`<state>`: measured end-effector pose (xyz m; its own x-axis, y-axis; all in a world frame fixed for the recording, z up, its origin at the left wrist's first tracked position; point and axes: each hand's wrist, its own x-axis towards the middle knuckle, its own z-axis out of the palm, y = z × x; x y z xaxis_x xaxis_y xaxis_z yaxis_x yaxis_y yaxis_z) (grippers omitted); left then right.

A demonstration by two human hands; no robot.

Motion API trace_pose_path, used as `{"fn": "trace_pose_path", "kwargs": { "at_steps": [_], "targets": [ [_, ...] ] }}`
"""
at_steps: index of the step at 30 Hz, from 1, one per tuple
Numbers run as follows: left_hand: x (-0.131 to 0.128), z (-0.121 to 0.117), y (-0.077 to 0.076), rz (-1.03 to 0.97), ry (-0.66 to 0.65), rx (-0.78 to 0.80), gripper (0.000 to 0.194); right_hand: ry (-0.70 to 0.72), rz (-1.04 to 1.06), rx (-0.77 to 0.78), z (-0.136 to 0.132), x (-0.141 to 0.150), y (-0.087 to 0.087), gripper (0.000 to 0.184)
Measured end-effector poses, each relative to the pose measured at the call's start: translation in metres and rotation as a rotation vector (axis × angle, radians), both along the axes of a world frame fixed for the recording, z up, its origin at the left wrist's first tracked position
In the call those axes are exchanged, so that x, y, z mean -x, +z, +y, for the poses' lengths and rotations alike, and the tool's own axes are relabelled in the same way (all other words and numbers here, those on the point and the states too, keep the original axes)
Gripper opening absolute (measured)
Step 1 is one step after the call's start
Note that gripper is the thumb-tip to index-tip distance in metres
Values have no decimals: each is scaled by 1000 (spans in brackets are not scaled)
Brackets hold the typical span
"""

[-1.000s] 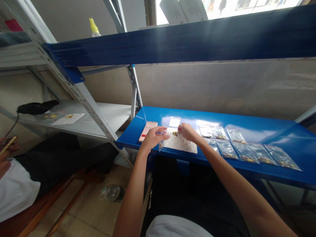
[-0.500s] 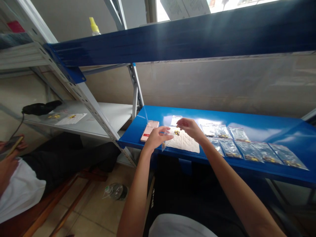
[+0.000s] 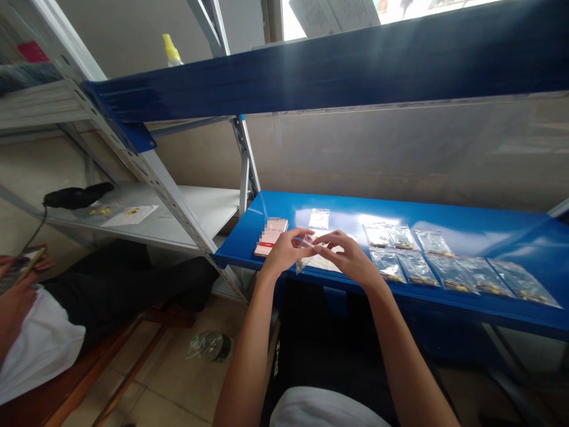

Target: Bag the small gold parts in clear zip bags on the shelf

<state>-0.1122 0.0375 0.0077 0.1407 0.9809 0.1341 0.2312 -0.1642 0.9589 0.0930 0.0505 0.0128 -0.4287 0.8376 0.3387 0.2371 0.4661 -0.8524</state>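
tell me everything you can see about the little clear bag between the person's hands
The small clear bag looks like thin, glossy, see-through plastic. It hangs tilted from the fingers of the left hand, its lower part near the front edge of the blue shelf, left of the white cloth. Something small and dark yellowish seems to sit low inside. The right hand has its fingertips at the top; whether it is sealed cannot be told.

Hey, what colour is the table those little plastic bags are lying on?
Blue; the table shows best in the head view.
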Motion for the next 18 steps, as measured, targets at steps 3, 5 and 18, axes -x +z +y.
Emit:
{"fn": "trace_pose_path", "kwargs": {
  "at_steps": [3,5,18],
  "targets": [
    [-4,-2,3,59,-5,11,56,50,89,100,-10,2,-10,30],
    [-7,-2,5,95,-4,8,54,69,147,161,-13,4,-13,31],
    [-1,-3,0,-174,-187,90,48,-32,309,220,-11,-3,-21,31]
  ]
}}
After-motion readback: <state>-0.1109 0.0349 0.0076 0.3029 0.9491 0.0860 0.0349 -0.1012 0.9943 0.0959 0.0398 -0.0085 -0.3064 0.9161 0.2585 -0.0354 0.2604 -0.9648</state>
